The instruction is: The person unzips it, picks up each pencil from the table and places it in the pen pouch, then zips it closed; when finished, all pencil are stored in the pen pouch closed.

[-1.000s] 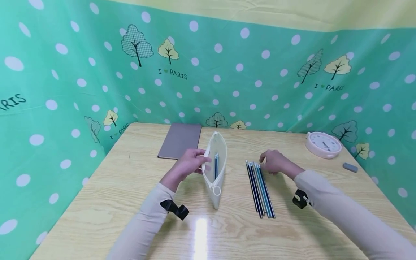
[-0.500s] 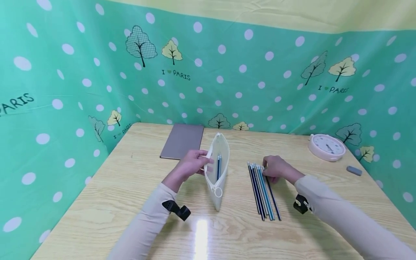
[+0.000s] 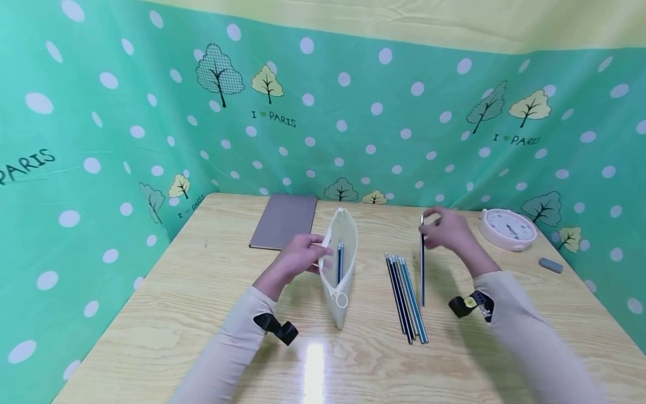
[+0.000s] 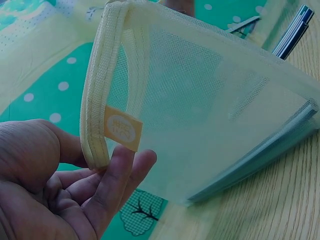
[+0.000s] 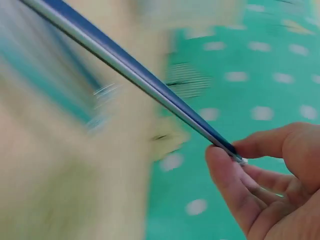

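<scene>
My left hand point(image 3: 299, 256) pinches the zippered edge of a cream mesh pencil pouch point(image 4: 185, 100), holding it upright with its mouth wide. A few pencils point(image 3: 340, 264) stand inside the pouch, and a small orange tag point(image 4: 123, 127) hangs at its edge. My right hand point(image 3: 446, 229) pinches a dark blue and silver pencil point(image 5: 135, 70) near its top end. This pencil hangs nearly vertical in the head view, to the right of a row of blue, black and teal pencils point(image 3: 406, 300) on the table.
Behind the left hand lies a grey notebook point(image 3: 284, 220). A pink round clock point(image 3: 507, 229) and a grey eraser point(image 3: 550, 265) are at the right side of the wooden table point(image 3: 151, 314). A green dotted curtain point(image 3: 282, 157) closes off the back and left.
My right hand has picked the rightmost pencil out of the row and raised it up and to the right. The left hand keeps holding the pouch in place.
</scene>
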A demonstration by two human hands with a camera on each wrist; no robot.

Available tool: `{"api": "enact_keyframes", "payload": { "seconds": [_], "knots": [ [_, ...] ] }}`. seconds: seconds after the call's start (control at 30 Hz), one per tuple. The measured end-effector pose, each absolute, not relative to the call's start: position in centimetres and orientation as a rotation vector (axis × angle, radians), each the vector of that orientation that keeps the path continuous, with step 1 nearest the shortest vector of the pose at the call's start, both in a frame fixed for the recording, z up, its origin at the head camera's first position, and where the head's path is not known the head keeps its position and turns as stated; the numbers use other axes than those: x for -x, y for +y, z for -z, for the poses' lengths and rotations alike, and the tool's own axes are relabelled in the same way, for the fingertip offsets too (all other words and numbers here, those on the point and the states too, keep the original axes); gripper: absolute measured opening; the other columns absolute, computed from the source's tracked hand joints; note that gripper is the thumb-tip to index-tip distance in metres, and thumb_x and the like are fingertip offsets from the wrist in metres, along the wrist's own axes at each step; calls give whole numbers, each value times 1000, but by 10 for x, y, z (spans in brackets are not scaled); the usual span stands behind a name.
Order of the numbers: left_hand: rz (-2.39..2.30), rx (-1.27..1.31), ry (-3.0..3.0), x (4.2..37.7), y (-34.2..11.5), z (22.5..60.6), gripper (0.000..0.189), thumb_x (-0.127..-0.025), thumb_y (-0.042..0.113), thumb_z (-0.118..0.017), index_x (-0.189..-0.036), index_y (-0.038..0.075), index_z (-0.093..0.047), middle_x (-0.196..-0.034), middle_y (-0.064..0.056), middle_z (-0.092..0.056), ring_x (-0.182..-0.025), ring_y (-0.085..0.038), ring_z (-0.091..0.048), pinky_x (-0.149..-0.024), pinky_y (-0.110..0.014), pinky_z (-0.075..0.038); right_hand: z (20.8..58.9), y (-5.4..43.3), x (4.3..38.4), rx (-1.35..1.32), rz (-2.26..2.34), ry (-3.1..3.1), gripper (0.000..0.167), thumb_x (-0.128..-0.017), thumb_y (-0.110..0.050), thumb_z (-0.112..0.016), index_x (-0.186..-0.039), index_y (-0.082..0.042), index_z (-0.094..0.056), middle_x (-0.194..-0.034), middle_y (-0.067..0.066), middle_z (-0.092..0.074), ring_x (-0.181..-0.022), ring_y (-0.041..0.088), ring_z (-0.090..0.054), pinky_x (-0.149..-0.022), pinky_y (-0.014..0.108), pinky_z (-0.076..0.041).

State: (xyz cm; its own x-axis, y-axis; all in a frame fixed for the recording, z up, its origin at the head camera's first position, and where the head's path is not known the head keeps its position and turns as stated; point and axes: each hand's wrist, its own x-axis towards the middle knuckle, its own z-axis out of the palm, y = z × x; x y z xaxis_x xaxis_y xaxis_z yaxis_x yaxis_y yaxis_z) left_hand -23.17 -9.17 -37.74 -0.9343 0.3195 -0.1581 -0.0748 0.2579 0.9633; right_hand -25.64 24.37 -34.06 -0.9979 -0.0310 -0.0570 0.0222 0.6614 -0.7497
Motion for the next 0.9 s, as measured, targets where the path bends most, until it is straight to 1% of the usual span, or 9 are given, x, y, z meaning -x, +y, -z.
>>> {"api": "enact_keyframes", "payload": {
  "seconds": [0.1,0.2,0.3,0.37,0.5,0.67,0.77,0.9],
  "knots": [
    [-1713,-216,2230,232,-92,377,36,-102,11,-61,-133,-6,-63,-117,-24,-73,-89,-24,-74,-77,-39,-65,321,236,247,-17,1678,2758,45,-101,-9,-63,-141,6,-48,-89,11,-73,-66,12,-72,-69,33,-65],
    [-1720,-216,2226,233,-91,378,35,-101,11,-62,-132,-6,-64,-118,-24,-73,-89,-25,-75,-77,-39,-65,310,221,236,-6,2149,2576,35,-100,-8,-65,-133,-4,-54,-79,-2,-71,-65,8,-72,-65,26,-64],
    [-1726,-225,2216,233,-90,379,35,-101,11,-62,-131,-6,-64,-118,-25,-73,-88,-24,-74,-77,-39,-65,305,205,228,17,2496,2355,26,-99,-5,-67,-123,-14,-58,-79,-3,-73,-65,9,-72,-63,24,-63],
    [-1726,-229,2212,233,-90,379,34,-101,10,-62,-131,-6,-64,-117,-25,-73,-86,-22,-74,-76,-38,-65,302,194,224,23,2618,2275,24,-100,-5,-67,-120,-16,-59,-80,-2,-74,-65,10,-72,-63,23,-62],
    [-1737,-255,2200,233,-89,379,35,-102,10,-61,-132,-8,-63,-116,-25,-73,-83,-19,-74,-75,-38,-65,298,180,221,24,2728,2237,24,-100,-3,-65,-121,-14,-60,-81,0,-74,-64,11,-72,-63,23,-62],
    [-1743,-243,2203,235,-93,379,35,-102,10,-60,-131,-9,-63,-115,-25,-73,-83,-20,-75,-75,-38,-65,302,167,225,47,2736,2227,26,-100,1,-63,-122,-13,-60,-85,1,-75,-66,12,-73,-64,25,-63],
    [-1734,-231,2216,236,-95,379,35,-101,9,-60,-131,-9,-62,-114,-25,-73,-84,-20,-74,-75,-38,-65,308,158,227,67,2698,2251,29,-101,1,-62,-126,-12,-59,-87,-2,-76,-69,12,-74,-67,27,-64],
    [-1731,-240,2213,238,-95,380,38,-101,9,-61,-134,-11,-60,-117,-26,-72,-85,-21,-75,-74,-38,-65,315,144,228,126,2631,2300,35,-101,3,-60,-134,-5,-56,-87,-5,-75,-70,13,-74,-69,30,-64]
  ]
}}
